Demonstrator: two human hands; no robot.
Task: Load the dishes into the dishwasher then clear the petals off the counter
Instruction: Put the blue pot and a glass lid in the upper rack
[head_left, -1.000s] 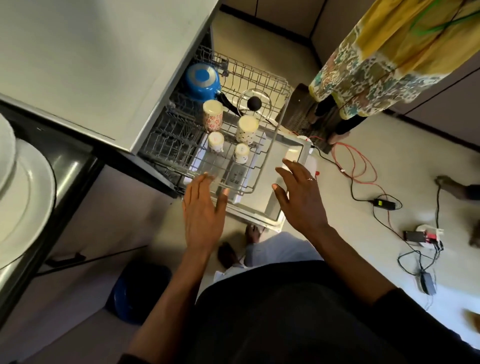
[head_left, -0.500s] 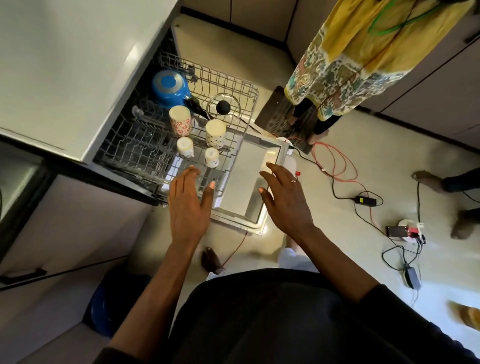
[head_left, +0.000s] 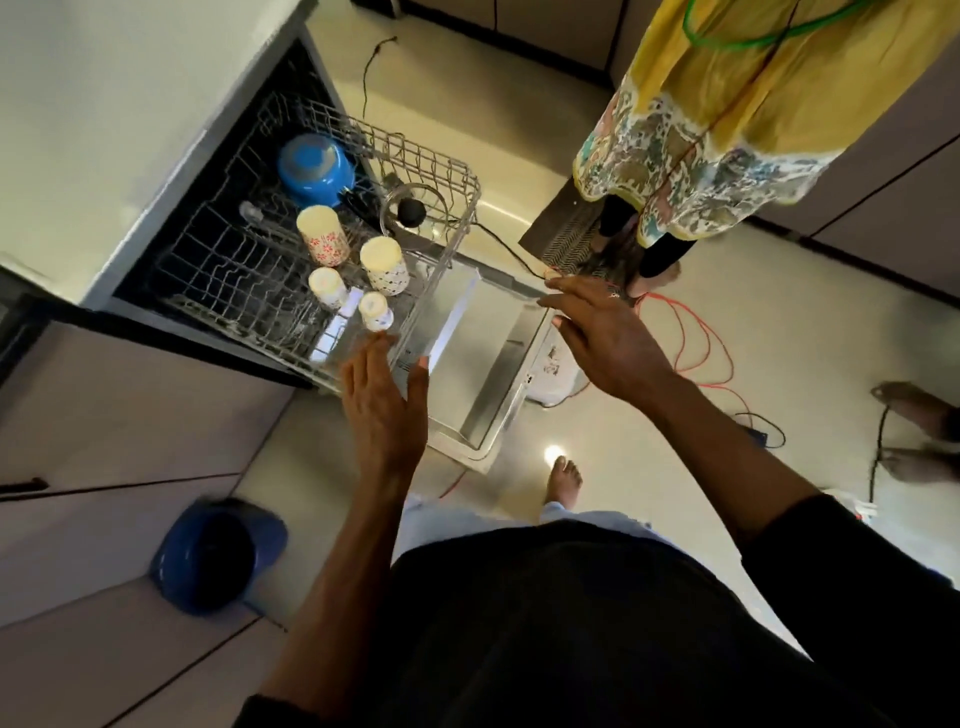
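Note:
The dishwasher's wire rack is pulled out over the lowered door. In it stand a blue pot, a glass lid with a black knob, two patterned cups and two small white cups, all upside down. My left hand has straight fingers at the rack's front edge. My right hand hovers flat above the door's far corner and holds nothing. No petals are in view.
A grey counter top covers the upper left. A blue bin stands on the floor at lower left. Another person in a yellow patterned dress stands beyond the door. Red and black cables trail across the floor at right.
The view swung away from the sink and plates toward the floor. My right hand has drifted right, off the door's middle toward its far corner. My left hand stays at the rack's front.

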